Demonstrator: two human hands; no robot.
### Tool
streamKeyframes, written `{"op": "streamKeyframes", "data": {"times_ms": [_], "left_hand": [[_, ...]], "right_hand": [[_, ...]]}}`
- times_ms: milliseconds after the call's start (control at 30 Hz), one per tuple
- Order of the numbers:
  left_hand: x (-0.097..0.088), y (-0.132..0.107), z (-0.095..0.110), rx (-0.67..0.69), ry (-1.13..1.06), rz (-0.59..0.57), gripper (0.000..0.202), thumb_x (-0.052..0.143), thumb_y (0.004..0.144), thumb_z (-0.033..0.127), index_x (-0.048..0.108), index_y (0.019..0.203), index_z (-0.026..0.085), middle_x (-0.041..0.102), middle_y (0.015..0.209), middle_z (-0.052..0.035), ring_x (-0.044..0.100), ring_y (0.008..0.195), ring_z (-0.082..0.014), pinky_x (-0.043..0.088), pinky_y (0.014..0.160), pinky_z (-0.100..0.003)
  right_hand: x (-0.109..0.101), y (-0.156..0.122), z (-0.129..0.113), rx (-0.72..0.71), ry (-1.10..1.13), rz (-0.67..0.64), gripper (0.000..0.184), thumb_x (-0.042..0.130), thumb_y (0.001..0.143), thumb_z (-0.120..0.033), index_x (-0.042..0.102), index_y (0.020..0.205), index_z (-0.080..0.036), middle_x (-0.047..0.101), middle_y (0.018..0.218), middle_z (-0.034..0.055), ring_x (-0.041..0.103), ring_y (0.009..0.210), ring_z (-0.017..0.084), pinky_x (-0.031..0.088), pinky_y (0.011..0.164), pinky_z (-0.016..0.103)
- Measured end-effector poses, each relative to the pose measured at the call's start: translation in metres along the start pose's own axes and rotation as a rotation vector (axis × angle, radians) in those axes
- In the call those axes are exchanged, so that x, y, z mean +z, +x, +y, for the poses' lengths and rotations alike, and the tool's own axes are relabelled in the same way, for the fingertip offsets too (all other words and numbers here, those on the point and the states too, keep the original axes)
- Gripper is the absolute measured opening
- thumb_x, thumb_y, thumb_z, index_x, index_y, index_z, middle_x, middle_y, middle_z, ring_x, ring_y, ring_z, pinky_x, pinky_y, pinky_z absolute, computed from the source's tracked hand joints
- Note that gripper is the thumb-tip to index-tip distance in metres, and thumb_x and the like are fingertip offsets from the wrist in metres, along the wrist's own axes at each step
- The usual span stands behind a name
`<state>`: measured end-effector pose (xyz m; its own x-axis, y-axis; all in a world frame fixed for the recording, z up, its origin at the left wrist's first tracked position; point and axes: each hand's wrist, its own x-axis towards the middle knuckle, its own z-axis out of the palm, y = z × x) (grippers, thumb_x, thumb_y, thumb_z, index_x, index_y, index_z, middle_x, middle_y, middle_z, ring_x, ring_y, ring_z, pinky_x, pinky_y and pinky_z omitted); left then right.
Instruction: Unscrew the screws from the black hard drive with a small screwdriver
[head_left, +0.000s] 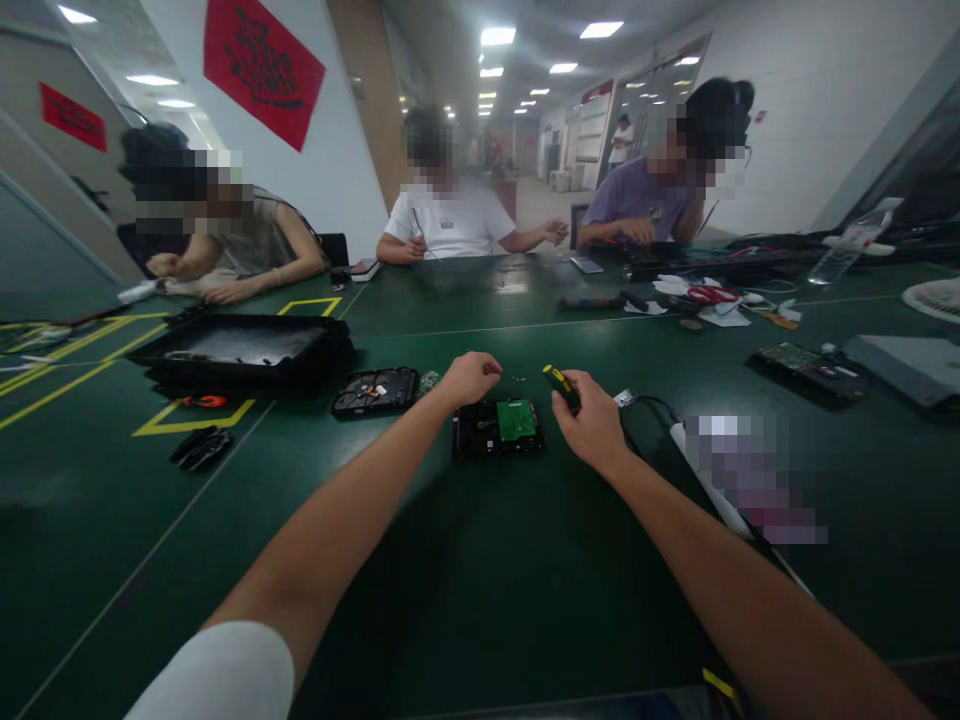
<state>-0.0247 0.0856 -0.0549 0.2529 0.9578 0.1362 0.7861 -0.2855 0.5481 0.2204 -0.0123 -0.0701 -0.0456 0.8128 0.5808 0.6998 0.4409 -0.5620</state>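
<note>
A black hard drive with a green circuit board on top lies on the dark green table between my hands. My left hand hovers just beyond its far left corner, fingers pinched together on something I cannot make out. My right hand is closed on a screwdriver with a yellow and black handle, at the drive's right side. A few tiny screws lie on the table between the hands.
A second opened drive lies to the left, with a large black tray beyond it. A cable and a white device are on the right. Three people sit at the far side. Tools, red scissors, a circuit board lie far right.
</note>
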Motion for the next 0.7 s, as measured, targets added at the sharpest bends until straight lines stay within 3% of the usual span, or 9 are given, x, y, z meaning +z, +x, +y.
{"op": "streamKeyframes", "data": {"times_ms": [133,300,700], "left_hand": [[0.016,0.023,0.019,0.036,0.09,-0.103,0.019,0.075,0.085,0.018,0.079,0.103,0.02,0.079,0.099,-0.0047,0.072,0.091,-0.019,0.054,0.084,-0.026],[0.027,0.037,0.032,0.034,0.182,-0.148,0.018,0.078,0.086,0.024,0.079,0.103,0.017,0.079,0.104,-0.0084,0.072,0.098,-0.0225,0.054,0.089,-0.028],[0.026,0.043,0.035,0.046,0.235,-0.213,0.017,0.078,0.087,0.027,0.078,0.101,0.016,0.079,0.1,-0.0083,0.073,0.095,-0.0217,0.055,0.085,-0.027]], "right_hand": [[-0.003,0.0,0.0,-0.001,-0.005,-0.001,0.031,0.056,0.095,-0.033,0.06,0.123,-0.019,0.072,0.112,0.013,0.068,0.099,0.029,0.054,0.088,0.044],[-0.002,0.0,-0.001,-0.018,0.009,0.013,0.028,0.056,0.096,-0.031,0.061,0.121,-0.019,0.071,0.113,0.0127,0.068,0.1,0.029,0.055,0.088,0.044],[-0.003,0.002,-0.002,-0.026,0.019,0.008,0.027,0.058,0.097,-0.029,0.06,0.123,-0.02,0.07,0.114,0.0115,0.067,0.101,0.027,0.057,0.086,0.043]]}}
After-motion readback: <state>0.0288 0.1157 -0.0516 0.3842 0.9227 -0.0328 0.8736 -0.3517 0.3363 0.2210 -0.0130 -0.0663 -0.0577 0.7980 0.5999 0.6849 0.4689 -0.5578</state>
